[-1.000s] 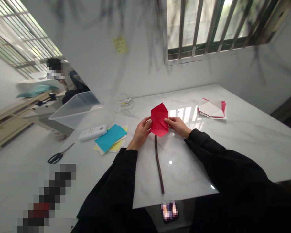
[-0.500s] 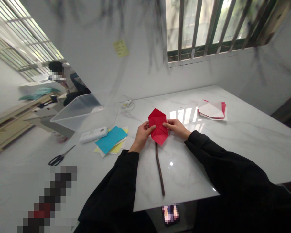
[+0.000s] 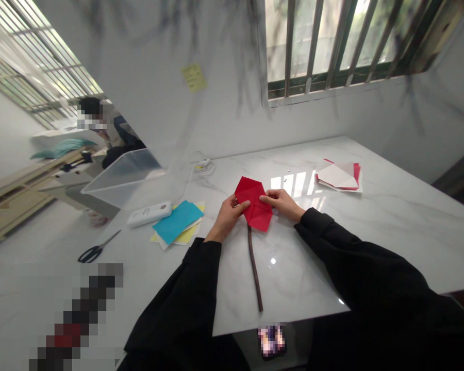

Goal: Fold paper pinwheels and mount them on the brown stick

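A folded piece of red paper point(image 3: 254, 198), six-sided with crossing creases, is held up between both hands over the white marbled table point(image 3: 305, 268). My left hand point(image 3: 231, 214) pinches its left edge, thumb on the front face. At the right edge, my right hand point(image 3: 284, 202) grips it the same way, with the fingers behind partly hidden. Below the paper a thin brown stick point(image 3: 254, 268) lies on the table, pointing toward the front edge. The paper covers the stick's upper end.
Left of the hands are blue and yellow paper sheets point(image 3: 178, 221), a white device point(image 3: 149, 214), black-handled scissors point(image 3: 96, 249) and a clear plastic bin point(image 3: 119, 178). Red and white papers point(image 3: 338, 175) lie at the back right. Another person point(image 3: 114, 129) sits at far left.
The red paper has turned slightly in the hands, its lower tip shifting right and its upper tip left. Both hands stay nearly in place; the stick has not moved.
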Motion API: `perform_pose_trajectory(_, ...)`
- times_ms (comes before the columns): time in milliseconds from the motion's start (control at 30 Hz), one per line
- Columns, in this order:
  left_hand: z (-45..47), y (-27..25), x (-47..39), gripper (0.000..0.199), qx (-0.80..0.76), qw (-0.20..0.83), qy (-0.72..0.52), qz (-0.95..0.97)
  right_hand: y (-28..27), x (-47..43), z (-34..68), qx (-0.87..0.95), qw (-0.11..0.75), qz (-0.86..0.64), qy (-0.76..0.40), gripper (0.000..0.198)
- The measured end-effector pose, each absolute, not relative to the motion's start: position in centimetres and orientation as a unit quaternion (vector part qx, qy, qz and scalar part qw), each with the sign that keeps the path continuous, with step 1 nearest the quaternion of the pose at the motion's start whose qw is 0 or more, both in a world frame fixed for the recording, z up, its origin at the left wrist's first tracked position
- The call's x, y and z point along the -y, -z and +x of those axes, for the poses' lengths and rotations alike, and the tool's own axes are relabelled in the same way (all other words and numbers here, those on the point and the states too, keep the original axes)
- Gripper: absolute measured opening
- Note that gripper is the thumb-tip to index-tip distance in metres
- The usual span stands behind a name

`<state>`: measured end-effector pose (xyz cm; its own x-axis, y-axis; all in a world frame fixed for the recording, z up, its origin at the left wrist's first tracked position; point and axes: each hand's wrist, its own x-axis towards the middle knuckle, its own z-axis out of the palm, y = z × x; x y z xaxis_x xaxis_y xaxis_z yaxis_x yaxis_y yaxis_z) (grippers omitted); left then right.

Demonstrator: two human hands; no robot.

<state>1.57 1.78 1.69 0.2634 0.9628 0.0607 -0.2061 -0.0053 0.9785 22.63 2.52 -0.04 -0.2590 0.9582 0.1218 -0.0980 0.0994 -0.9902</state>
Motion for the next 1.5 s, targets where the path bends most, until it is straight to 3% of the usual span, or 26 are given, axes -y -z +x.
perform_pose_trajectory(1067, 1.4, -2.4, -1.4, 0.043, -0.371, 0.556, -0.415, 0.617, 0.2, -2.1, 22.4, 0.572, 0.461, -0.365, -0.572, 0.046)
perform_pose_trajectory(1500, 1.6, -3.3, -0.7, 0.055, -0.365, 0.557, -0.384, 0.640, -0.7, -1.4, 22.7, 0.615, 0.417, -0.351, -0.569, 0.043)
